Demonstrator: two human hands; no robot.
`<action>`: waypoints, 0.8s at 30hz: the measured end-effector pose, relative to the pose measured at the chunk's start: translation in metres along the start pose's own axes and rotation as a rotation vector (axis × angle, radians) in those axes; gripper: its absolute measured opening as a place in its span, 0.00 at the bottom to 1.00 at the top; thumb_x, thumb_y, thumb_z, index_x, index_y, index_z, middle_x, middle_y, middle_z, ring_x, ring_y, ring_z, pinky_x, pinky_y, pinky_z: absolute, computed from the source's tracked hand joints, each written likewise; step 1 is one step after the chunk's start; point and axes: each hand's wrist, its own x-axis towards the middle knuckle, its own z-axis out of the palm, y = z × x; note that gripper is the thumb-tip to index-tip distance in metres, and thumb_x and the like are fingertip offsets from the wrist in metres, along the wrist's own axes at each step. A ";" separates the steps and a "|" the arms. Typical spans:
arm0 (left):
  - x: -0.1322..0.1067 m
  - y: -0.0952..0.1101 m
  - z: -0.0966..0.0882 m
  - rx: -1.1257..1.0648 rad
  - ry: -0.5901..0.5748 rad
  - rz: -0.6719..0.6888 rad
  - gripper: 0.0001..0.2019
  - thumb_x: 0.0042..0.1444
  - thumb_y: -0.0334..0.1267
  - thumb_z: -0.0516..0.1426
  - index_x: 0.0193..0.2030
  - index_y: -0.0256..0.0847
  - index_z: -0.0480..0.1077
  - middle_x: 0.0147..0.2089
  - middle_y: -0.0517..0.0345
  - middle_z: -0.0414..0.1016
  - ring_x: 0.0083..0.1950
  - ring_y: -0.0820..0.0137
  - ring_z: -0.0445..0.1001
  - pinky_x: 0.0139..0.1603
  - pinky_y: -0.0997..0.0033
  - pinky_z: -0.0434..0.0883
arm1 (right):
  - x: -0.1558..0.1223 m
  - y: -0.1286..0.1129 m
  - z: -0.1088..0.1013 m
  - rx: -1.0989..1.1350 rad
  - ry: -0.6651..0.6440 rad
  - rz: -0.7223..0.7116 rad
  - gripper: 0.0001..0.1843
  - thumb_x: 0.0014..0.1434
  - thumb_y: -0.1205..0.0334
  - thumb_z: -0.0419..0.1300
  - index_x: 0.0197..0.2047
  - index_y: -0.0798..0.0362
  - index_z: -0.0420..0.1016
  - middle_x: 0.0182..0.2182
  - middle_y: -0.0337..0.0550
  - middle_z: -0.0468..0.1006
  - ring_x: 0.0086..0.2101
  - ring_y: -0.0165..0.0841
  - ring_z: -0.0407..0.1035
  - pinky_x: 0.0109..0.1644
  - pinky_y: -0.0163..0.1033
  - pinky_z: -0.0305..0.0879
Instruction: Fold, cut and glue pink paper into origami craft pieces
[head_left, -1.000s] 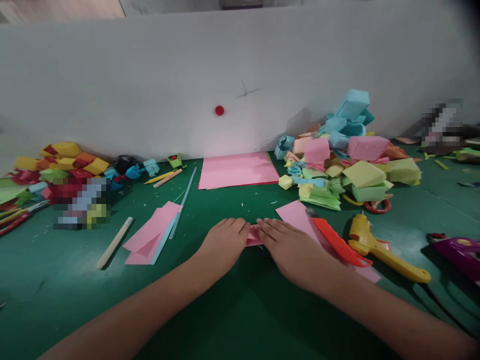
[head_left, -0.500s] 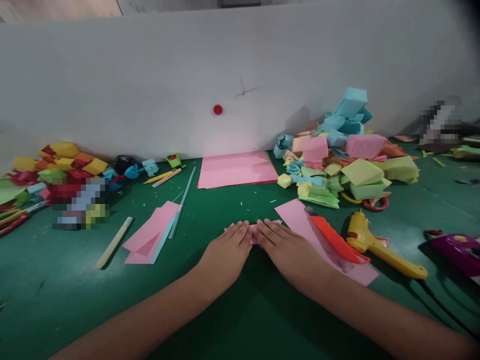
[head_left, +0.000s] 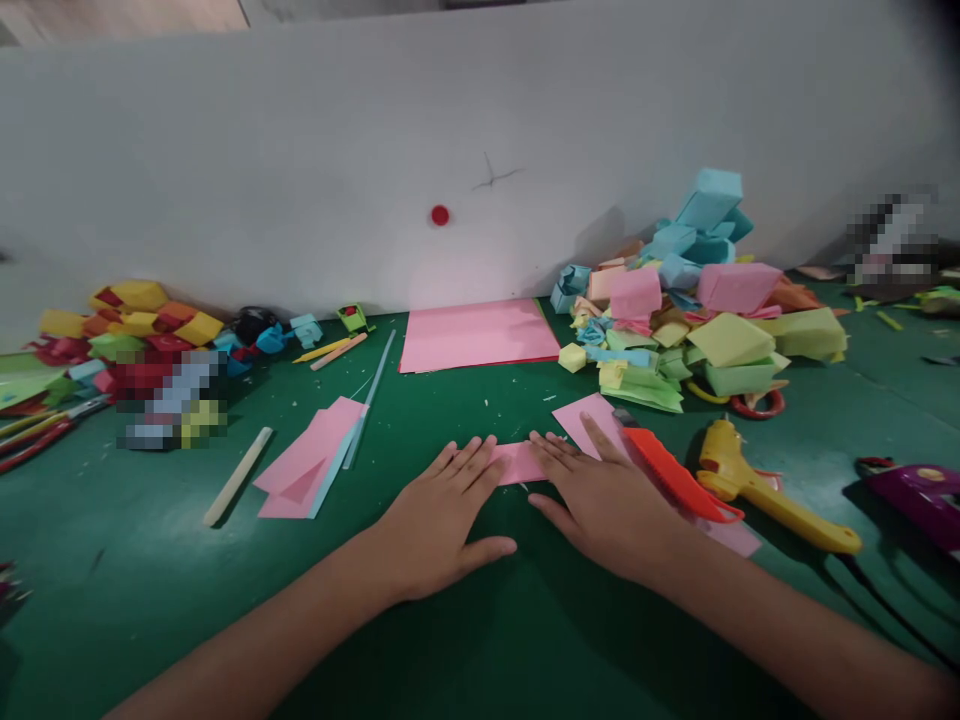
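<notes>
L hand (head_left: 442,510) & R hand (head_left: 604,495) both flat, spread wide, nothing gripped; each on one end of small pink paper strip (head_left: 519,464), lying btwn them on green surface (head_left: 465,650), front ctr. Pink sheet (head_left: 571,415) partly hidden behind R hand; can't tell if touching. Orange cutter (head_left: 679,475) just R of that, then yellow glue gun (head_left: 780,500). Pink pcs (head_left: 307,455) + pale stick (head_left: 238,478) left of L hand. Pink stack (head_left: 480,335) at back, nr white wall (head_left: 300,170).
</notes>
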 end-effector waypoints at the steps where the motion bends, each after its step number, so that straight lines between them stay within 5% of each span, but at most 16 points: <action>1: -0.003 -0.001 0.000 0.010 0.000 -0.009 0.40 0.68 0.65 0.43 0.77 0.39 0.47 0.78 0.43 0.40 0.78 0.51 0.40 0.76 0.44 0.44 | -0.001 0.001 -0.001 0.008 0.007 0.003 0.29 0.72 0.55 0.48 0.68 0.63 0.64 0.64 0.56 0.70 0.64 0.44 0.64 0.75 0.62 0.27; 8: -0.022 -0.003 -0.001 0.078 0.078 -0.016 0.34 0.69 0.60 0.47 0.76 0.46 0.51 0.77 0.43 0.46 0.77 0.50 0.47 0.73 0.38 0.47 | -0.010 0.010 0.000 0.014 0.022 0.011 0.25 0.72 0.53 0.50 0.67 0.52 0.66 0.65 0.48 0.69 0.64 0.47 0.64 0.71 0.69 0.17; 15: -0.019 -0.006 -0.008 0.072 0.022 -0.025 0.32 0.70 0.57 0.49 0.76 0.47 0.51 0.77 0.45 0.46 0.77 0.50 0.49 0.74 0.39 0.48 | -0.012 0.008 -0.008 -0.070 0.014 0.004 0.22 0.71 0.56 0.50 0.64 0.51 0.71 0.62 0.48 0.74 0.65 0.53 0.61 0.70 0.74 0.22; 24: -0.035 0.005 -0.007 0.054 0.089 -0.012 0.31 0.67 0.55 0.54 0.73 0.46 0.58 0.75 0.42 0.54 0.73 0.48 0.59 0.71 0.41 0.58 | -0.020 0.000 -0.012 -0.069 0.032 -0.022 0.21 0.70 0.61 0.51 0.63 0.47 0.73 0.62 0.40 0.74 0.69 0.56 0.51 0.69 0.77 0.25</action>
